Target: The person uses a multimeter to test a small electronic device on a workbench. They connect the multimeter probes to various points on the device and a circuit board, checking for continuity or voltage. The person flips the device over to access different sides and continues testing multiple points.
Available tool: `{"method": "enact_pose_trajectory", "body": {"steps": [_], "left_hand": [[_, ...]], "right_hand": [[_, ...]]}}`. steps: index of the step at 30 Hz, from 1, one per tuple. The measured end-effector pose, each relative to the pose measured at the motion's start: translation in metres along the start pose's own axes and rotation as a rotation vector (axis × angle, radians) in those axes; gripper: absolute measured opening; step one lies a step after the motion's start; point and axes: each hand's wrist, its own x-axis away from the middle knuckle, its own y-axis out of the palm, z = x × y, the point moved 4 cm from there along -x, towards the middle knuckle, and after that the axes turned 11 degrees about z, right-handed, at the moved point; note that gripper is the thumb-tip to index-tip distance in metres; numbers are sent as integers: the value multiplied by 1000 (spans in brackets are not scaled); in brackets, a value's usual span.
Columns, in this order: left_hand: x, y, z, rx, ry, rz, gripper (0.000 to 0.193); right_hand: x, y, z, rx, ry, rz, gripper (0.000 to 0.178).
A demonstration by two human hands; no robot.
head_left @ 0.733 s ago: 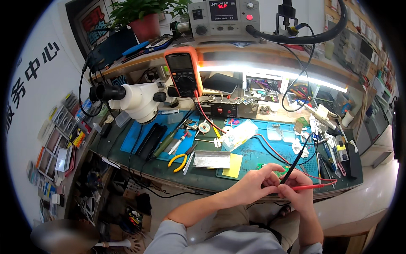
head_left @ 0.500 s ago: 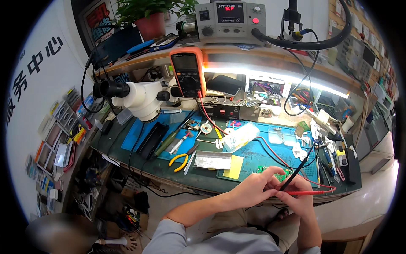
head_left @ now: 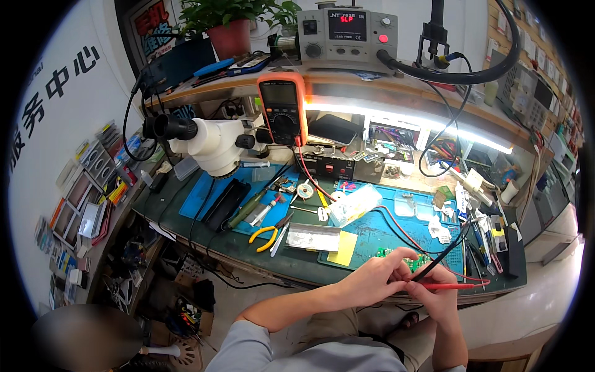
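Observation:
My left hand [head_left: 385, 276] is closed, its fingers curled and its thumb meeting the fingers of my right hand [head_left: 436, 292]. What the left fingertips pinch is hidden. Two multimeter probes pass through my right hand: a black probe [head_left: 427, 268] slants up and away, and a red probe [head_left: 447, 286] points out to the right. Their tips disappear between the hands. Just beyond my fingers a green circuit board [head_left: 383, 252] lies on the mat, partly covered by them. The orange-cased multimeter [head_left: 283, 111] stands upright farther back, with a red lead plugged in.
A white microscope [head_left: 214, 146] stands at the left. Yellow-handled pliers [head_left: 263, 238], a metal plate [head_left: 313, 237] and a yellow paper [head_left: 343, 247] lie on the bench. Small clear trays [head_left: 406, 203] and hand tools [head_left: 486, 242] are at the right. A grey soldering station [head_left: 347, 37] sits on the shelf.
The view has shifted slightly, so the bench and shelf sit a little differently in it. Both hands and the probes keep almost the same pose, close together.

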Motion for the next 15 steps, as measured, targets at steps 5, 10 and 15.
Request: {"method": "enact_pose_trajectory", "body": {"steps": [5,10,15], "left_hand": [[0,2,1,26,-12,-4,47],[1,3,1,54,7,-8,45],[0,5,3,73,-17,-35,45]], "right_hand": [[0,-3,8,-94,69,-36,18],[0,-2,4,-123,59,-10,17],[0,-4,5,-115,7,6,17]]}}
